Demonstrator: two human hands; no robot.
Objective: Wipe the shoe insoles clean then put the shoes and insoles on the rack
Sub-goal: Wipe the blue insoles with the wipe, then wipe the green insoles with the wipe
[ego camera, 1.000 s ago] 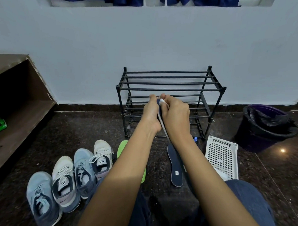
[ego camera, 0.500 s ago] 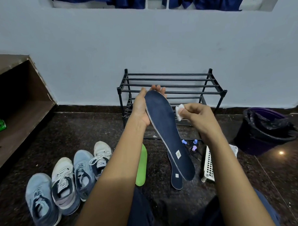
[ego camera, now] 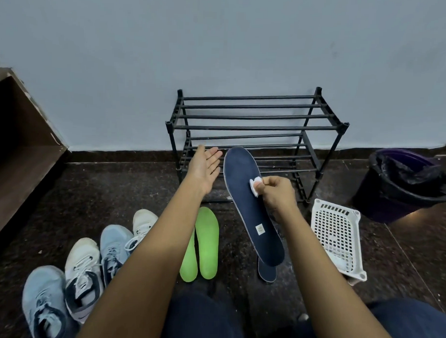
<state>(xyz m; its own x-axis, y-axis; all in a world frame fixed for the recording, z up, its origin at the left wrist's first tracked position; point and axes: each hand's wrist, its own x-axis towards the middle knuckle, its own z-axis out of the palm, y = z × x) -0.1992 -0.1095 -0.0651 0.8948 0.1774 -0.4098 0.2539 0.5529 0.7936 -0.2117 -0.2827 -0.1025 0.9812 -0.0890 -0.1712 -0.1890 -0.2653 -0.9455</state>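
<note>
Four shoes (ego camera: pixel 81 272), four insoles (ego camera: pixel 208 241); left grip (ego camera: pixel 204 168) apart, right grip (ego camera: pixel 276 193) tight on wipe (ego camera: pixel 255 182).

Bare hands (ego camera: pixel 204 168) and forearms (ego camera: pixel 143 262); dark navy trousers (ego camera: pixel 206 317) on both legs.

Right hand (ego camera: pixel 276 193) — wipe (ego camera: pixel 255 183) pinched against navy insole (ego camera: pixel 250 212).

A plain pale blue-grey wall (ego camera: pixel 221 42) fills the upper half of the view. A dark skirting band (ego camera: pixel 116 156) runs along its foot. The floor (ego camera: pixel 102 202) is dark speckled stone, polished, with a thin joint line on the right and a glint of light near a dark bin (ego camera: pixel 382 199) lined with a black bag. At the left edge stands an open brown wooden shelf unit (ego camera: pixel 20 149), its inside in shadow.
</note>
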